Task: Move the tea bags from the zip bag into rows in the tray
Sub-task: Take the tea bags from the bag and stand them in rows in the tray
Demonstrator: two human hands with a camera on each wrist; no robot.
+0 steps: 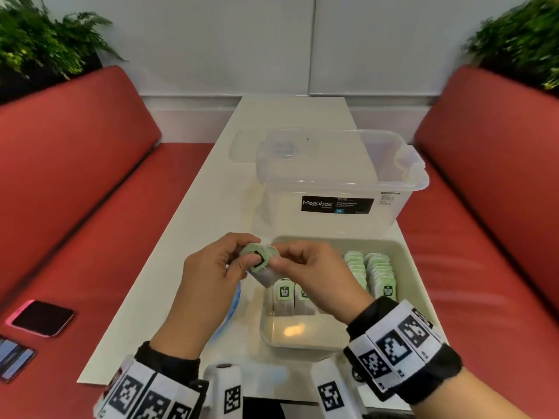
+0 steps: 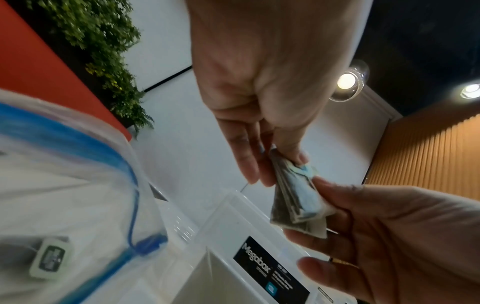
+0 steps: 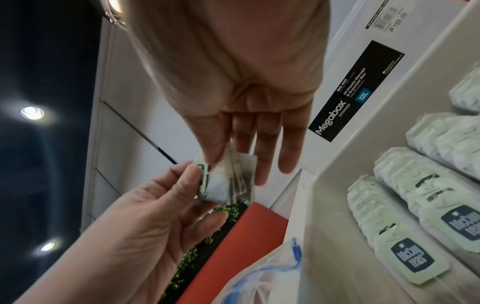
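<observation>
Both hands hold one small stack of tea bags with green tags, above the table beside the tray's left edge. My left hand pinches the stack's left side and my right hand pinches its right side. In the left wrist view the thumb and fingers of my left hand clamp the stack of tea bags. The beige tray holds several rows of tea bags. The zip bag lies under my left hand, with a tea bag still inside.
A clear Megabox container stands just behind the tray. Two phones lie on the red bench at the left. Red benches flank the narrow white table. The tray's near left corner is bare.
</observation>
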